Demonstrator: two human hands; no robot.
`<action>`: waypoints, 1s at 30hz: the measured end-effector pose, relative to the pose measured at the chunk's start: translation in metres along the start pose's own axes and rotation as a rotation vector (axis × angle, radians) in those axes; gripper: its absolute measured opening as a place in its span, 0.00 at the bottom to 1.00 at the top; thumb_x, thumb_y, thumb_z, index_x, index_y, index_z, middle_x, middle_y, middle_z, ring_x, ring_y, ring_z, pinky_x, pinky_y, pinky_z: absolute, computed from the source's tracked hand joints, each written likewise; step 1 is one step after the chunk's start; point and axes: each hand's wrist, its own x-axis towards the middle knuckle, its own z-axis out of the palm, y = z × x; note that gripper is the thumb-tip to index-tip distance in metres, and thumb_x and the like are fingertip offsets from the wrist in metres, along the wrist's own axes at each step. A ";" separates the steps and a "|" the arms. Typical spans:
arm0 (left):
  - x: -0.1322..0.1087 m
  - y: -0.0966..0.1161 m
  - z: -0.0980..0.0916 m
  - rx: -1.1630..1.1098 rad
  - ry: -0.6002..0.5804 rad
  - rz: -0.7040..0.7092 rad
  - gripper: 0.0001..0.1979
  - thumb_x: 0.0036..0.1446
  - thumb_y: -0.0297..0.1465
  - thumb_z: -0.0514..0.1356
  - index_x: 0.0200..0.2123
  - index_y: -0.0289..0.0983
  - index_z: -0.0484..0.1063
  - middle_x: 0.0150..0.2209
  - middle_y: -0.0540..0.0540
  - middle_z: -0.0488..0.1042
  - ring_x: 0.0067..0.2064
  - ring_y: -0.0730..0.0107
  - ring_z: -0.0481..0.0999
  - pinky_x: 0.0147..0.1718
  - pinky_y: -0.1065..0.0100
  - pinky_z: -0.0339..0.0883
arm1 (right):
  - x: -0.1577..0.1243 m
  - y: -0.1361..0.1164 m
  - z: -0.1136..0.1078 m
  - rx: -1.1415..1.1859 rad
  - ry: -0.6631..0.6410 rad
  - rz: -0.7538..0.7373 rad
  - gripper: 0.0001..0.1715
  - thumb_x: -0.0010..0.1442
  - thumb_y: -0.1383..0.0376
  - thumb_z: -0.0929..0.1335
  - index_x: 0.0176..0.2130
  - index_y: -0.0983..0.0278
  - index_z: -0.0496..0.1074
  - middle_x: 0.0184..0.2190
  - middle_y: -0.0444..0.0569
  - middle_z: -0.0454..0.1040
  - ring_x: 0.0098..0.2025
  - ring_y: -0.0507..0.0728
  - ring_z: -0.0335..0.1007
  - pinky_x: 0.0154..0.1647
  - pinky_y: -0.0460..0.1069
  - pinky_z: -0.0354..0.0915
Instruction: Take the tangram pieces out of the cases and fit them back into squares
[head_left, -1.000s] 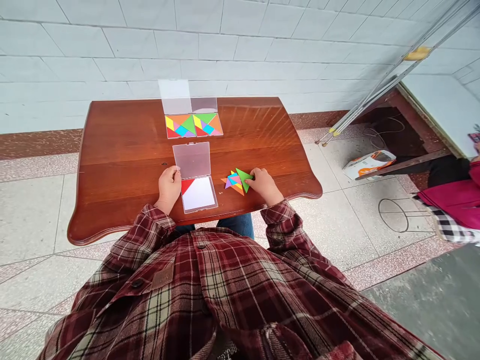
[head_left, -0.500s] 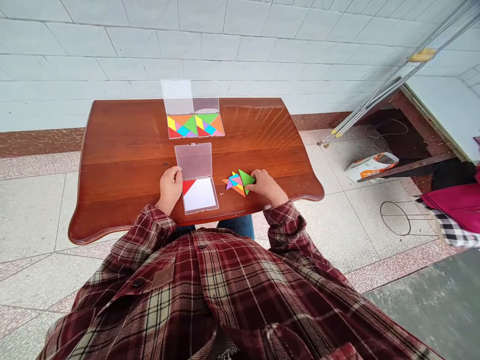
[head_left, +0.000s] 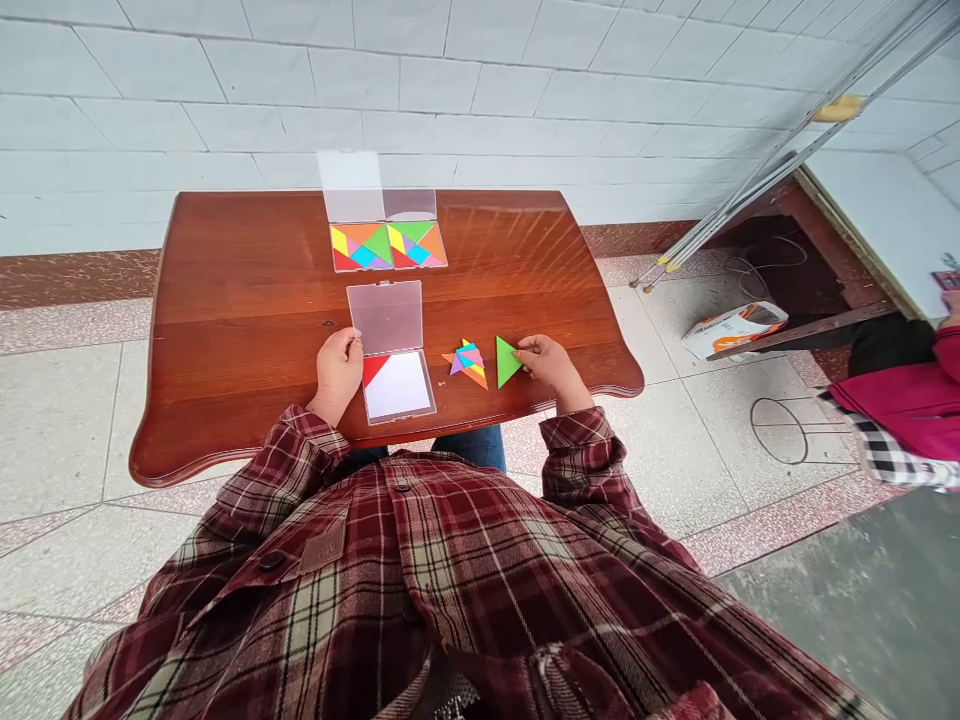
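Note:
My right hand (head_left: 550, 364) rests on the wooden table with its fingertips against the right edge of a green triangular tangram piece (head_left: 507, 361). To the left of that piece lies a small stack of multicoloured tangram pieces (head_left: 466, 363), with a gap between them. My left hand (head_left: 339, 375) is curled beside the clear plastic box (head_left: 391, 350), touching the left edge of its open lid. Inside the box are a red triangular piece (head_left: 376, 368) and a white card (head_left: 398, 387). Two more boxes hold filled colourful tangram squares (head_left: 388, 246) at the table's far end.
The dark wooden table (head_left: 247, 300) has a curved edge. Beyond it stands a tiled wall. At right are leaning metal poles (head_left: 750, 170), a cardboard box (head_left: 735, 330), a wire stand (head_left: 780, 430), and a person in a magenta sleeve (head_left: 900, 395).
The green triangle has slid right, away from the stack of pieces, and my right hand has moved right with it. My left hand and the clear box stay in place.

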 end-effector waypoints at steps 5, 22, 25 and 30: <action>0.001 0.000 0.000 0.000 -0.001 0.001 0.09 0.56 0.30 0.53 0.37 0.37 0.72 0.37 0.45 0.76 0.41 0.66 0.74 0.49 0.61 0.68 | -0.008 -0.005 -0.010 0.148 0.087 -0.056 0.11 0.46 0.61 0.72 0.27 0.63 0.67 0.20 0.39 0.64 0.20 0.46 0.56 0.19 0.43 0.54; 0.000 -0.002 0.001 -0.023 0.003 0.007 0.10 0.56 0.31 0.53 0.38 0.38 0.72 0.38 0.45 0.76 0.43 0.66 0.75 0.50 0.61 0.68 | -0.068 -0.063 0.084 -0.058 -0.489 -0.532 0.04 0.53 0.66 0.65 0.33 0.63 0.69 0.27 0.41 0.69 0.30 0.49 0.63 0.33 0.46 0.61; 0.001 -0.004 0.003 -0.020 0.007 0.013 0.09 0.56 0.31 0.53 0.37 0.38 0.72 0.37 0.45 0.75 0.43 0.66 0.74 0.50 0.61 0.68 | -0.065 -0.071 0.096 -0.178 -0.498 -0.622 0.04 0.54 0.69 0.65 0.32 0.64 0.70 0.28 0.42 0.68 0.33 0.50 0.64 0.38 0.47 0.61; 0.001 -0.004 0.003 -0.017 0.009 0.026 0.10 0.56 0.31 0.52 0.37 0.37 0.72 0.36 0.45 0.75 0.41 0.66 0.74 0.48 0.62 0.68 | -0.055 -0.078 0.105 -0.265 -0.531 -0.665 0.07 0.56 0.70 0.64 0.35 0.64 0.72 0.33 0.44 0.71 0.36 0.51 0.65 0.42 0.48 0.60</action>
